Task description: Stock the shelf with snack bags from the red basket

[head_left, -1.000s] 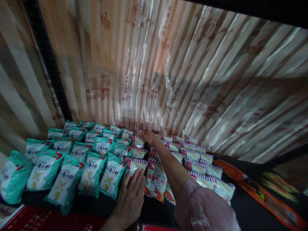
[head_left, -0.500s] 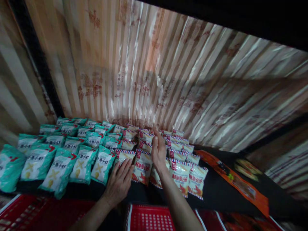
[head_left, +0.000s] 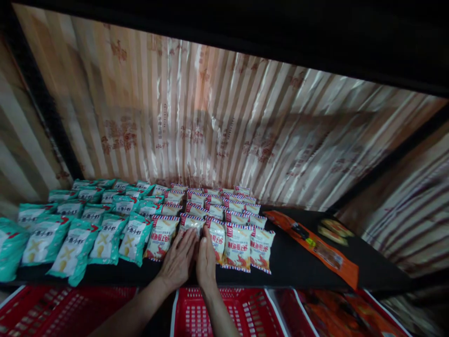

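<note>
My left hand (head_left: 181, 256) lies with straight fingers over the front of a white-and-red snack bag (head_left: 191, 223), covering most of it. Just to its right, my right hand (head_left: 205, 258) is held on edge, palm turned left, fingers stretched out between that bag and the neighbouring snack bag (head_left: 216, 236). Neither hand is wrapped round anything. Left of my left hand stands another front-row bag (head_left: 160, 238) of the same kind. Two more, a bag (head_left: 238, 247) and an end bag (head_left: 261, 249), stand at the right of the front row, with several rows behind them.
Rows of teal snack bags (head_left: 75, 243) fill the left of the black shelf (head_left: 291, 267). A long orange packet (head_left: 315, 248) and a yellowish flat pack (head_left: 335, 231) lie at right. Red baskets (head_left: 228, 299) stand below the shelf edge. A dark beam (head_left: 245, 37) crosses above.
My right hand has drawn back from deep among the bags to the front row, beside my left hand. The front white-and-red bags stand closer together. The view has shifted slightly.
</note>
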A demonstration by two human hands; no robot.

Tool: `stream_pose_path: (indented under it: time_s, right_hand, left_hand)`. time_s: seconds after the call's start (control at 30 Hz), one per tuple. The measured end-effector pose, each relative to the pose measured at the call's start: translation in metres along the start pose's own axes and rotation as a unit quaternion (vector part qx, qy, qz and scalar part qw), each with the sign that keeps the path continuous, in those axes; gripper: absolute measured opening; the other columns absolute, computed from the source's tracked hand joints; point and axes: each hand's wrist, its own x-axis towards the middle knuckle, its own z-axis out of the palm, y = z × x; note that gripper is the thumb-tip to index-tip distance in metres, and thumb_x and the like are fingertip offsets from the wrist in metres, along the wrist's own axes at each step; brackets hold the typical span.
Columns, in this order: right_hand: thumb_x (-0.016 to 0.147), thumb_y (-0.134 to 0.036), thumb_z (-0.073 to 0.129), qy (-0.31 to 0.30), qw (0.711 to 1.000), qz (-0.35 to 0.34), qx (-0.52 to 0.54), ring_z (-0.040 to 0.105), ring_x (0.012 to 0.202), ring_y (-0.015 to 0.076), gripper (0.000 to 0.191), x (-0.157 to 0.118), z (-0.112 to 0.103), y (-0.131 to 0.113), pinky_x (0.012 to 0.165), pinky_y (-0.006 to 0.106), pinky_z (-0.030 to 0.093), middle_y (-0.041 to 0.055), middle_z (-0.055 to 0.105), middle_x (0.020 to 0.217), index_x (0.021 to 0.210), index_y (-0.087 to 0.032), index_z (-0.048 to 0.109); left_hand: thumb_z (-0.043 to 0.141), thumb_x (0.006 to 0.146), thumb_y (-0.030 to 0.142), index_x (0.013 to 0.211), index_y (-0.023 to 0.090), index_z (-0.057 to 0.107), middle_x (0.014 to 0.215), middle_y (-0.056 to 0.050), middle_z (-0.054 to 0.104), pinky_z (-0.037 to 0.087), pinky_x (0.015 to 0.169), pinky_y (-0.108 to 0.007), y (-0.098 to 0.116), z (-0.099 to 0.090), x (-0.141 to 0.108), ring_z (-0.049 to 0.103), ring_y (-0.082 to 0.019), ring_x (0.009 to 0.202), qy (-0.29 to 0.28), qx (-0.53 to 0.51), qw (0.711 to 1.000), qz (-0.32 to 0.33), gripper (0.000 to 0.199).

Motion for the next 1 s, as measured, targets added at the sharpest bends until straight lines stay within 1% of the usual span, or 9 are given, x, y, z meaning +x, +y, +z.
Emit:
stream_pose_path:
  time_s: [0.13, 0.3, 0.4, 0.5, 0.57, 0.67, 0.77, 0.83, 1.0]
  right_hand:
    - [0.088, -0.054, 0.024, -0.03, 0.999, 0.012, 0.015, 0.027, 0.133, 0.0173, 0.064, 0.004, -0.002, -0.002, 0.111, 0.038, 0.02, 0.0135, 0.033, 0.142, 0.135, -0.01, 0.034]
    - [0.088, -0.055, 0.023, -0.047, 0.999, 0.007, 0.002, 0.029, 0.132, 0.0195, 0.065, 0.006, -0.003, 0.0, 0.11, 0.041, 0.022, 0.0137, 0.035, 0.141, 0.134, -0.011, 0.036]
    - [0.089, -0.052, 0.023, -0.058, 0.998, -0.02, -0.029, 0.032, 0.13, 0.0201, 0.061, 0.006, -0.006, 0.003, 0.108, 0.042, 0.026, 0.0139, 0.038, 0.139, 0.134, -0.012, 0.037]
    - [0.091, -0.045, 0.023, -0.05, 0.991, -0.08, -0.095, 0.034, 0.129, 0.0197, 0.056, 0.017, -0.013, 0.003, 0.107, 0.042, 0.028, 0.0141, 0.041, 0.137, 0.133, -0.011, 0.037]
    - [0.091, -0.042, 0.024, -0.035, 0.979, -0.126, -0.155, 0.034, 0.129, 0.0199, 0.054, 0.032, -0.019, 0.0, 0.107, 0.042, 0.027, 0.0146, 0.041, 0.137, 0.132, -0.01, 0.038]
    - [0.092, -0.037, 0.025, -0.031, 0.956, -0.16, -0.243, 0.04, 0.124, 0.0215, 0.049, 0.062, -0.029, -0.008, 0.104, 0.041, 0.031, 0.0148, 0.047, 0.132, 0.129, -0.01, 0.043]
    - [0.092, -0.03, 0.024, -0.069, 0.938, -0.146, -0.307, 0.053, 0.112, 0.02, 0.045, 0.086, -0.035, -0.017, 0.094, 0.035, 0.041, 0.0147, 0.056, 0.122, 0.129, -0.012, 0.043]
    - [0.092, -0.029, 0.025, -0.094, 0.922, -0.127, -0.353, 0.058, 0.104, 0.0198, 0.043, 0.095, -0.035, -0.023, 0.087, 0.032, 0.045, 0.0143, 0.059, 0.117, 0.126, -0.013, 0.045]
    - [0.093, -0.031, 0.025, -0.114, 0.89, -0.108, -0.429, 0.062, 0.095, 0.02, 0.04, 0.101, -0.03, -0.039, 0.078, 0.029, 0.045, 0.0121, 0.062, 0.113, 0.123, -0.017, 0.047]
  left_hand:
    - [0.035, 0.086, 0.027, 0.139, 0.016, 0.027, 0.143, -0.008, 0.034, 0.01, 0.111, -0.041, 0.006, 0.007, 0.004, 0.021, -0.021, 0.135, -0.012, 0.011, 1.0, 0.0, 0.055]
    - [0.036, 0.085, 0.03, 0.14, 0.015, 0.023, 0.143, -0.009, 0.033, 0.012, 0.11, -0.039, 0.01, 0.012, 0.009, 0.02, -0.02, 0.135, 0.002, 0.014, 1.0, -0.014, 0.058]
    - [0.037, 0.085, 0.028, 0.139, 0.013, 0.025, 0.142, -0.01, 0.036, 0.013, 0.11, -0.038, 0.012, 0.014, 0.01, 0.021, -0.021, 0.135, 0.008, 0.011, 0.999, -0.029, 0.057]
    - [0.037, 0.085, 0.026, 0.137, 0.013, 0.029, 0.14, -0.009, 0.039, 0.014, 0.11, -0.037, 0.012, 0.016, 0.007, 0.023, -0.02, 0.134, 0.01, 0.004, 1.0, -0.026, 0.055]
    - [0.037, 0.085, 0.024, 0.134, 0.013, 0.034, 0.138, -0.009, 0.042, 0.014, 0.11, -0.037, 0.011, 0.018, 0.006, 0.025, -0.02, 0.134, 0.006, 0.001, 1.0, -0.021, 0.051]
    - [0.037, 0.085, 0.025, 0.128, 0.011, 0.043, 0.138, -0.01, 0.042, 0.013, 0.111, -0.038, 0.011, 0.018, 0.007, 0.026, -0.02, 0.133, -0.002, -0.01, 1.0, -0.028, 0.046]
    - [0.038, 0.085, 0.025, 0.123, 0.011, 0.047, 0.142, -0.011, 0.036, 0.013, 0.111, -0.04, 0.011, 0.017, 0.014, 0.024, -0.021, 0.134, -0.01, -0.03, 0.999, -0.039, 0.042]
    - [0.038, 0.085, 0.025, 0.122, 0.011, 0.048, 0.143, -0.011, 0.034, 0.014, 0.111, -0.041, 0.009, 0.017, 0.022, 0.024, -0.021, 0.134, -0.016, -0.045, 0.998, -0.039, 0.04]
    - [0.038, 0.085, 0.024, 0.12, 0.011, 0.05, 0.135, -0.012, 0.045, 0.017, 0.111, -0.041, 0.002, 0.021, 0.035, 0.03, -0.02, 0.131, -0.013, -0.062, 0.998, -0.024, 0.04]
